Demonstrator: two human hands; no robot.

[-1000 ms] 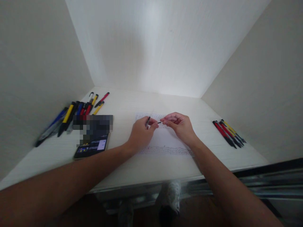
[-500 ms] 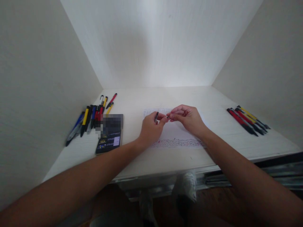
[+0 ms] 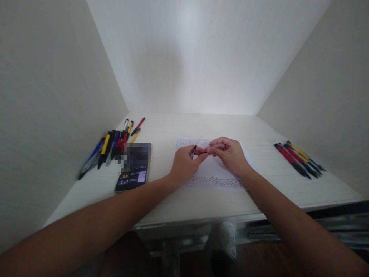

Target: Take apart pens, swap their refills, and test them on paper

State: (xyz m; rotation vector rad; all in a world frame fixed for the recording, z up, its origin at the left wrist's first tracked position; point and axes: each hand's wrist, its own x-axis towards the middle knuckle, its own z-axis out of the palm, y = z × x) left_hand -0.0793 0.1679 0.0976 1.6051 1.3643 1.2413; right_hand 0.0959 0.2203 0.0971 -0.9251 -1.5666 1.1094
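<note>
"What are those hands busy with, there over the written paper [image 3: 211,169]?"

"The left hand [image 3: 186,162] has its fingers closed on a slim pen part [image 3: 193,150], slanting up. The right hand's [image 3: 230,154] fingers pinch a small dark piece [image 3: 205,152], too tiny to make out"

"Why so close together?"

"Probably to steady something that little from both sides. The left-hand pens [image 3: 106,150] and phone [image 3: 131,184], and the right-hand pens [image 3: 298,159], flank them on the worktop [image 3: 187,209], within reach I'd guess"
</note>
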